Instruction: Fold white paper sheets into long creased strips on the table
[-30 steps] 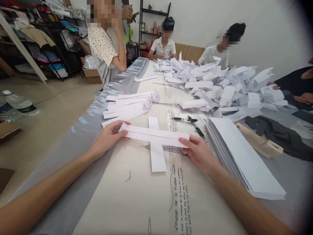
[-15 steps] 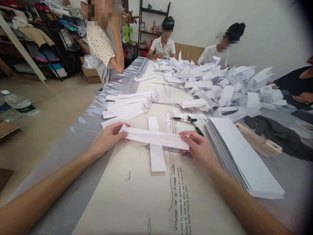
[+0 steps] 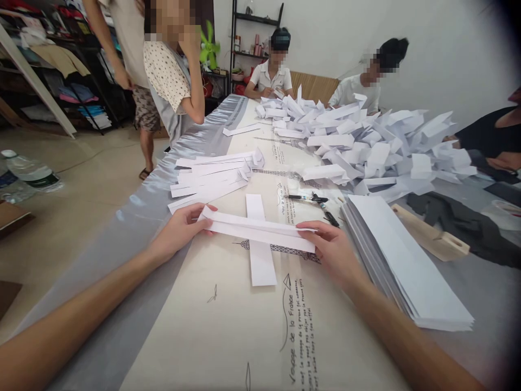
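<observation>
Both my hands hold a folded white paper strip (image 3: pixel 256 229) level above the table, one at each end. My left hand (image 3: pixel 185 225) pinches its left end between thumb and fingers. At the right end, my right hand (image 3: pixel 328 244) grips the strip, thumb below the raised flap. A lengthwise crease runs along the strip, and its upper edge stands up. Beneath it, another flat paper strip (image 3: pixel 262 266) lies crosswise on the printed tablecloth (image 3: pixel 228 326). Beyond my left hand lies a fanned group of paper strips (image 3: pixel 211 176).
A stack of white paper (image 3: pixel 407 260) lies right of my right hand, beside a wooden piece (image 3: pixel 431 233). Black pens (image 3: pixel 313 200) lie ahead. A large heap of folded paper (image 3: pixel 366 141) covers the far right. Several people stand or sit around the table.
The strip's upper flap has lifted near my right hand, whose fingers have shifted slightly. My left hand stays put. At the far left, a standing person has moved left, legs now showing.
</observation>
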Demonstrator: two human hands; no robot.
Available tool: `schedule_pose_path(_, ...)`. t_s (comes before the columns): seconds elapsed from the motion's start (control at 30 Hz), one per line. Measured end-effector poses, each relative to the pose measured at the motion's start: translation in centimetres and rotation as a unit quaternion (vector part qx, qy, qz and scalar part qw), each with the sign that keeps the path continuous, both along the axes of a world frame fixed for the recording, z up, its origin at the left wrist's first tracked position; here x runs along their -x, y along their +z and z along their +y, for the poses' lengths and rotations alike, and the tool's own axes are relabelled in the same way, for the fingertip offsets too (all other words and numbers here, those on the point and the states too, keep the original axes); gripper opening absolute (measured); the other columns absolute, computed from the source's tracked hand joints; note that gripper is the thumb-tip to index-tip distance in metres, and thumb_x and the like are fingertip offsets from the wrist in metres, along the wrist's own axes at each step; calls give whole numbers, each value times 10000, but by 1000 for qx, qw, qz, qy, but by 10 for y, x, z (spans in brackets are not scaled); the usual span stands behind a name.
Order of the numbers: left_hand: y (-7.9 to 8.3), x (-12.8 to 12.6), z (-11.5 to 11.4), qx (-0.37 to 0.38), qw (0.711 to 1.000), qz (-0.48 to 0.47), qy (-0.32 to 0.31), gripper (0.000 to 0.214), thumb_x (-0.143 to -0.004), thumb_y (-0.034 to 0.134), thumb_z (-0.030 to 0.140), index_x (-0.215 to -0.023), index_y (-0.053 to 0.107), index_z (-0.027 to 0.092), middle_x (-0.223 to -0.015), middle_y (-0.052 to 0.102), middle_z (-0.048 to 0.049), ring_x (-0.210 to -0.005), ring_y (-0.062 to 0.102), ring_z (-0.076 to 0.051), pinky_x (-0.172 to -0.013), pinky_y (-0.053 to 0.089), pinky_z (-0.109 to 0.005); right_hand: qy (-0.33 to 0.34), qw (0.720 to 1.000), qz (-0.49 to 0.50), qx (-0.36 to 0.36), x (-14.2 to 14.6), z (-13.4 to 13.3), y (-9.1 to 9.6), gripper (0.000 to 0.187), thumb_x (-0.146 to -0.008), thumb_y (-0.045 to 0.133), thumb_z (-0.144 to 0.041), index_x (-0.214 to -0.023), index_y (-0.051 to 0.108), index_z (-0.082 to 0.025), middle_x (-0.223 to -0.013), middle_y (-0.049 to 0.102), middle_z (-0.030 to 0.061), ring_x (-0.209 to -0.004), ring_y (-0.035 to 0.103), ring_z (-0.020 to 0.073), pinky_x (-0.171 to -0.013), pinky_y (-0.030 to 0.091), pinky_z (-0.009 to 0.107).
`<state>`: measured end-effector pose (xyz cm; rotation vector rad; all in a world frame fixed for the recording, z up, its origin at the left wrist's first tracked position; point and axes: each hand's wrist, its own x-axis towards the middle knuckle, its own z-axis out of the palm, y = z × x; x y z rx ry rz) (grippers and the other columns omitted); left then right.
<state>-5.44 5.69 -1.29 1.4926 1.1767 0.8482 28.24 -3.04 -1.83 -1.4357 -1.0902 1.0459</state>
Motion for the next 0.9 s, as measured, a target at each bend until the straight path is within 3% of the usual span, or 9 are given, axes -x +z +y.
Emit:
schedule_pose_path(0.2,-5,4,0,-1,1000,-29,11,430,-784,785,437,-1140,704,209,-1075,722,-26,-797,691,-177,-870,599,-345,61,993,97,0,6,-3,12,357,-887,704,-563,-921,821,-228,-940,710,78,-805,646,223,-568,548,325)
schedule_pose_path(0.3,-6,3,0,5,999,-38,8,461,-804,791,467,-1188,706,226,-1099,723,-24,-855,704,-189,-893,604,-346,34,998,59,14,6,-3,9,289,-824,808,-490,-976,819,-245,-978,731,66,-795,649,206,-574,565,318)
schedule_pose_path(0.43,-3,0,2,45,985,-166,4,402,-889,699,524,-1132,758,208,-1225,710,-73,-1050,692,-257,-897,633,-393,21,1000,0,3,1,-1,3,448,-807,835,-430,-1221,742,-288,-1016,757,45,-849,681,222,-687,608,371)
schedule_pose_path(0.53,-1,-1,4,61,977,-205,1,381,-898,701,504,-1120,777,204,-1285,695,-88,-1077,680,-258,-869,644,-378,24,999,-28,-5,-2,0,2,420,-834,807,-449,-1206,742,-262,-1008,771,59,-891,700,243,-747,609,400)
schedule_pose_path(0.73,-5,1,-1,43,994,-96,-26,495,-808,831,475,-1214,711,218,-953,754,-35,-858,694,-189,-757,590,-279,32,997,-63,-11,-1,-1,2,415,-831,802,-477,-1169,746,-243,-982,781,68,-832,705,243,-705,569,384)
schedule_pose_path(0.9,3,2,-5,38,996,3,-80,355,-829,771,540,-838,722,189,-636,692,-2,-558,574,-135,-563,455,-232,-10,999,-37,-26,-1,0,3,450,-816,819,-471,-1190,728,-238,-963,781,61,-862,711,248,-729,568,382)
